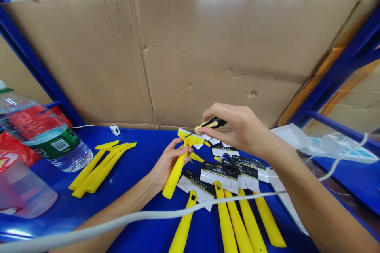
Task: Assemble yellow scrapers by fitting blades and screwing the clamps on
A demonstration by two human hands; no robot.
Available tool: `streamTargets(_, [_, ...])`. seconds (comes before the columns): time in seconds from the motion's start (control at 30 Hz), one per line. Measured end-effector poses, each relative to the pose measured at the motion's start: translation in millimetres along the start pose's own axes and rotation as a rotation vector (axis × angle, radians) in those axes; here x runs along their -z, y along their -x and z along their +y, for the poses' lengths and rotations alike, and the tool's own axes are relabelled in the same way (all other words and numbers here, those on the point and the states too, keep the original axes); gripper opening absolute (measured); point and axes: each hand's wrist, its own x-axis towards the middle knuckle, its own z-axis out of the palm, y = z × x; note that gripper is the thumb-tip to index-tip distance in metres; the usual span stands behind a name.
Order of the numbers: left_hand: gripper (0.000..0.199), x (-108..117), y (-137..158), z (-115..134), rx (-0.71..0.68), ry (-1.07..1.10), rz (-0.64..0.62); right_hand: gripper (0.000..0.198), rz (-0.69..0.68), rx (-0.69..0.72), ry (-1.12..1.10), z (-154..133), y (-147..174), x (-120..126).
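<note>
My left hand (170,161) is closed around the neck of a yellow scraper (175,174), its wide head tilted up and away from me. In my right hand (234,128) is a screwdriver (214,123) with a black and pale yellow handle. Its shaft points left, and the tip meets the scraper's head near a screw. To the right below lie several yellow scraper handles (228,221) and black-and-white printed packets (219,176). A loose yellow piece (196,157) rests just beyond my left fingers.
At left, yellow scrapers (102,170) lie in a group beside a large water bottle (44,134) and a clear plastic cup (23,193). A white cable (142,216) crosses the foreground. Cardboard (208,59) walls the back of the blue table (130,178). White packaging (335,146) lies right.
</note>
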Motion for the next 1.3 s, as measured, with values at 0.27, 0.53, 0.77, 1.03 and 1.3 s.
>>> streamTargets(0.27, [0.053,4.6,-1.5,3.4,-0.005,0.040,-0.020,0.013,0.061,0.003,-0.071,1.1,-1.3,-8.5])
streamTargets(0.53, [0.045,8.9,-3.9,3.1,-0.004,0.069,-0.049,0.010,0.077,0.032,-0.102,5.9,-0.8,-14.2])
streamTargets(0.77, [0.046,10.1,-3.4,2.7,0.004,0.068,-0.045,0.010,0.032,0.031,-0.119,8.7,-0.9,-13.3])
streamTargets(1.03, [0.043,7.2,-2.1,5.0,0.009,0.079,-0.048,0.008,0.055,0.056,-0.102,5.8,-1.2,-18.0])
streamTargets(1.3, [0.044,6.9,-3.2,1.9,0.018,0.074,-0.036,0.017,0.066,-0.010,-0.131,8.4,-0.3,-16.5])
